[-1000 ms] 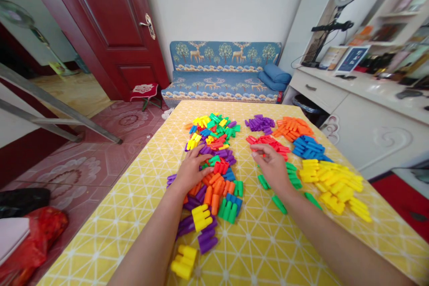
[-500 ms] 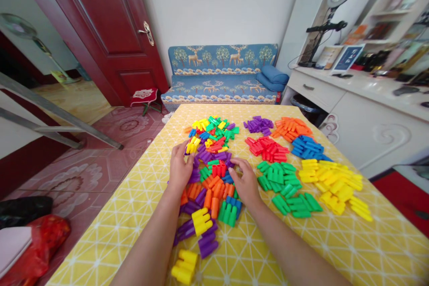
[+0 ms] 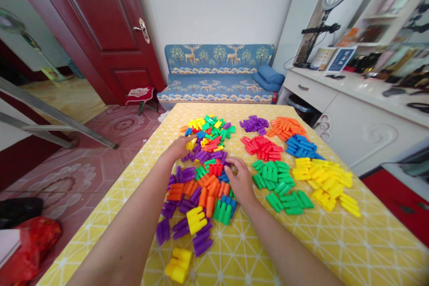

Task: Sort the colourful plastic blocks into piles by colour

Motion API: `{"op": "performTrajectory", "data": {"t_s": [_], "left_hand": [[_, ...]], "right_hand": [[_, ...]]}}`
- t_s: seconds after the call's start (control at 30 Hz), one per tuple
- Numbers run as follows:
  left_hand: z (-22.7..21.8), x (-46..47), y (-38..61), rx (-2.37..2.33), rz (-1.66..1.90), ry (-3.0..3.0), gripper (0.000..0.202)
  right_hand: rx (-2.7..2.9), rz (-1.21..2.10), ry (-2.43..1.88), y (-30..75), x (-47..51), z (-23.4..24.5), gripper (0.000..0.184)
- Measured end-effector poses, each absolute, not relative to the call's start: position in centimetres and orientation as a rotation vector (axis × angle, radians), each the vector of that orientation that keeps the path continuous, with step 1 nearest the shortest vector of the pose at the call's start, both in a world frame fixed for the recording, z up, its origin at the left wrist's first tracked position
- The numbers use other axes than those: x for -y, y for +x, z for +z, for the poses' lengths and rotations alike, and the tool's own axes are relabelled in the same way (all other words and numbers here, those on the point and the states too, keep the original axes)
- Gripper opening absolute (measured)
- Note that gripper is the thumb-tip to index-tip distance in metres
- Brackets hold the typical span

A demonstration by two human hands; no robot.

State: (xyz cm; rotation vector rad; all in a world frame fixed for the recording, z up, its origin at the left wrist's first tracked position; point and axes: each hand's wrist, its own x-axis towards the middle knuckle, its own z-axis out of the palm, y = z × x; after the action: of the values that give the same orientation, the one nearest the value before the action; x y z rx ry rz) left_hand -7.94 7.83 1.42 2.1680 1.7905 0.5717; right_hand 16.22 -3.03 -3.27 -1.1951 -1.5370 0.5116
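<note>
My left hand [image 3: 177,147] reaches to the far left edge of a mixed pile of plastic building pieces shaped like joined tubes. Its fingers are stretched out over a yellow piece [image 3: 191,144], close to blue ones [image 3: 200,134]; the fingertips are partly hard to make out. On the pile's right side rests my right hand [image 3: 241,181], thumb and forefinger apart, beside a red piece [image 3: 215,169] and purple pieces [image 3: 219,155]. Nearer to me lie orange pieces [image 3: 210,194], a green piece [image 3: 222,212] and yellow pieces [image 3: 196,220].
Right of the mixed pile are single-colour heaps: purple [image 3: 254,124], orange [image 3: 286,128], red [image 3: 261,147], blue [image 3: 301,146], green [image 3: 273,174] and yellow [image 3: 323,178]. A patterned sofa [image 3: 217,85] stands beyond the yellow-covered table [image 3: 261,250], a white cabinet [image 3: 365,120] to its right.
My left hand has moved forward and left to the pile's far edge, uncovering purple and orange pieces. My right hand stays by the pile, and the view has shifted slightly.
</note>
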Motion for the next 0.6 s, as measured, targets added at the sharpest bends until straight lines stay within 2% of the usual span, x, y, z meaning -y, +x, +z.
{"op": "performTrajectory", "data": {"t_s": [0.1,0.2,0.37,0.5,0.6], "left_hand": [[1.8,-8.2,-7.9,-1.780,0.426,2.252,0.069],[2.3,-7.9,-7.5,-1.845,0.471,2.242,0.057],[3.0,-5.6,-6.9,-2.052,1.000,1.915,0.020],[3.0,-2.3,-5.2,-1.664,1.350,1.321,0.023],[2.8,-0.1,-3.1,-1.310,1.298,1.175,0.027]], "right_hand": [[1.535,0.510,-1.201,16.2,3.0,-3.2,0.018],[1.533,0.511,-1.199,16.3,3.0,-3.2,0.018],[1.528,0.519,-1.186,16.3,2.9,-3.3,0.017],[1.532,0.503,-1.179,16.2,2.9,-3.3,0.017],[1.532,0.472,-1.150,16.1,3.2,-2.9,0.021]]}}
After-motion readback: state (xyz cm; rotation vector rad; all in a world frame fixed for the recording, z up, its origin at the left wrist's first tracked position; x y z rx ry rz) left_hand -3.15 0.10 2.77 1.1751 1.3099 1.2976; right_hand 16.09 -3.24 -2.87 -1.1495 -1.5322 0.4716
